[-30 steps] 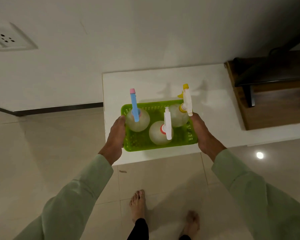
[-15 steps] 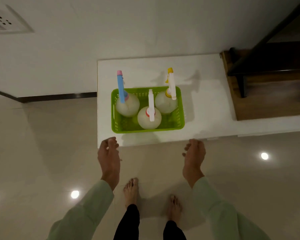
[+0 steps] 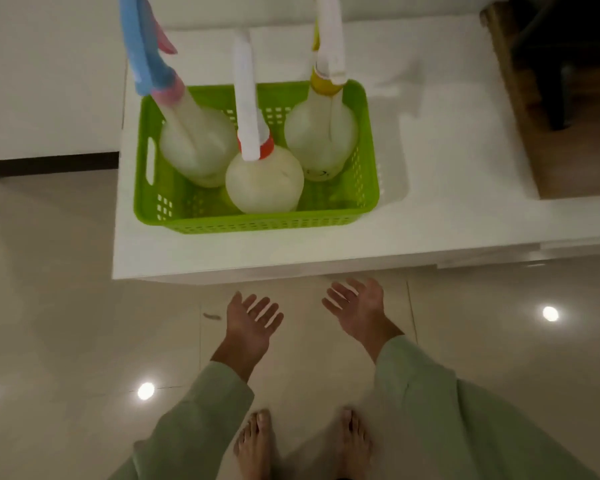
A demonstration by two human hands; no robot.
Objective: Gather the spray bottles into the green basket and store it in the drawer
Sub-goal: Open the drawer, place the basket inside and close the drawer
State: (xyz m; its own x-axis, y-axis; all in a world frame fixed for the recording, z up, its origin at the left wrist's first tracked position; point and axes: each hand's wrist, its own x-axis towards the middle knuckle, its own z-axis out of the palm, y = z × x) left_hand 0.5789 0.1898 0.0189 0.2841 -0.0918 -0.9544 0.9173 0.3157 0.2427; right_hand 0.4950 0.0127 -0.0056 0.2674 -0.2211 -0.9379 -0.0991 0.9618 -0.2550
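The green basket [image 3: 257, 225] stands on the white cabinet top [image 3: 447, 161], near its front left corner. Three translucent spray bottles stand upright inside it: one with a blue and pink head [image 3: 198, 143] at the left, one with a white head and red collar [image 3: 264, 183] in the middle front, one with a yellow collar [image 3: 321, 133] at the right. My left hand [image 3: 250, 322] and my right hand [image 3: 359, 308] hang below the cabinet's front edge, both with fingers spread and holding nothing, apart from the basket.
A dark wooden piece of furniture [image 3: 568, 98] adjoins the cabinet top at the right. Glossy beige floor tiles [image 3: 66, 306] lie in front, with my bare feet [image 3: 302, 445] on them. The white wall meets the floor at a dark skirting [image 3: 49, 164].
My hands let go of the basket, left it on the cabinet top and dropped below the front edge. The view has since moved closer and lower, and my hands have come nearer together.
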